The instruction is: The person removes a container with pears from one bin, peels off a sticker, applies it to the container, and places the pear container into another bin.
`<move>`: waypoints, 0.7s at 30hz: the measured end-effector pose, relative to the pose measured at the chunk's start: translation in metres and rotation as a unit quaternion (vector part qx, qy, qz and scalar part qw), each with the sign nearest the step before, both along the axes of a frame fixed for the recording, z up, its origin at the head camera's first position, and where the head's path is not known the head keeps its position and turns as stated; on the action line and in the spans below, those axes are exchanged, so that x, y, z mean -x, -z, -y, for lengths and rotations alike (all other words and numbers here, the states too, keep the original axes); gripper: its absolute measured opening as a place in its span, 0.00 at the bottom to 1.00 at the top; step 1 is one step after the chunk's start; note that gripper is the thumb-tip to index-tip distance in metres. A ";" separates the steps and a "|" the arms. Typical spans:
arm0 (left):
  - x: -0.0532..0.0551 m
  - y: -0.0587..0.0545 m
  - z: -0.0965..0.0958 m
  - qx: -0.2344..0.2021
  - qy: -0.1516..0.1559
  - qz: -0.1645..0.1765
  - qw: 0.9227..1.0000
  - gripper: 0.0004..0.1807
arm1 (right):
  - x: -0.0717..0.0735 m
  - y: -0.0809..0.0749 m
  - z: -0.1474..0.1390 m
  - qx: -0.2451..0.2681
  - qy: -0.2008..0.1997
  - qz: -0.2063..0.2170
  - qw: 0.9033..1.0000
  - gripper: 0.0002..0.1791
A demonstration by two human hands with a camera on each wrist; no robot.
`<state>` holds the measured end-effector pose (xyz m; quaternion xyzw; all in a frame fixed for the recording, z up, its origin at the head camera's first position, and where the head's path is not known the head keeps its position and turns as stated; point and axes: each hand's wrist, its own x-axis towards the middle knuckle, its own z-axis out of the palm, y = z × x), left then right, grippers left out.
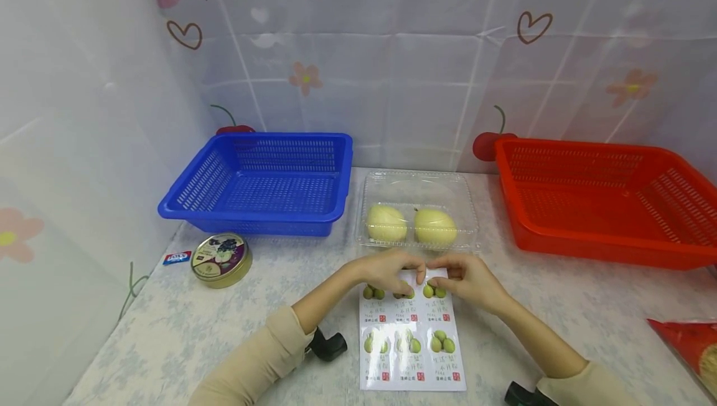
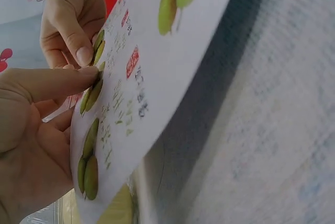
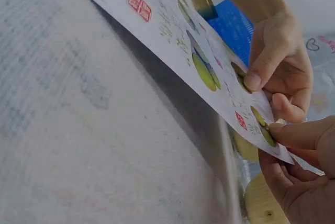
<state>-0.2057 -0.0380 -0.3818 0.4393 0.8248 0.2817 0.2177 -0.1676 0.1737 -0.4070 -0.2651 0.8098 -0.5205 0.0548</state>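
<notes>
A white sheet of stickers (image 1: 411,356), printed with green pears, writing and small red seals, is in front of me. My left hand (image 1: 392,272) pinches its far edge near the middle, thumb on the printed face and fingers behind. To its right, my right hand (image 1: 470,278) pinches the same edge by the corner. In the right wrist view the sheet (image 3: 172,35) is tilted, its far part lifted off the table. The fingertips of both hands come close together. Just beyond them, a clear plastic box (image 1: 417,188) holds two pale yellow-green pears (image 1: 386,223).
A blue basket (image 1: 252,225) stands at the back left and a red basket (image 1: 616,247) at the back right. On the left lie a round tin (image 1: 221,261) and a small blue-and-red packet (image 1: 177,258). A red bag (image 1: 691,344) lies at the right edge.
</notes>
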 end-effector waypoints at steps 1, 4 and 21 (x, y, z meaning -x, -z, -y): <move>0.000 0.000 0.000 -0.009 -0.004 0.002 1.000 0.11 | 0.000 0.000 0.001 -0.001 0.000 -0.015 1.000 0.15; -0.001 0.000 0.000 -0.032 -0.014 0.008 0.999 0.12 | -0.002 0.001 0.002 -0.033 -0.002 -0.056 0.998 0.18; 0.000 0.004 0.000 -0.054 -0.031 -0.002 0.998 0.12 | -0.010 0.001 0.004 -0.077 0.026 -0.168 0.982 0.07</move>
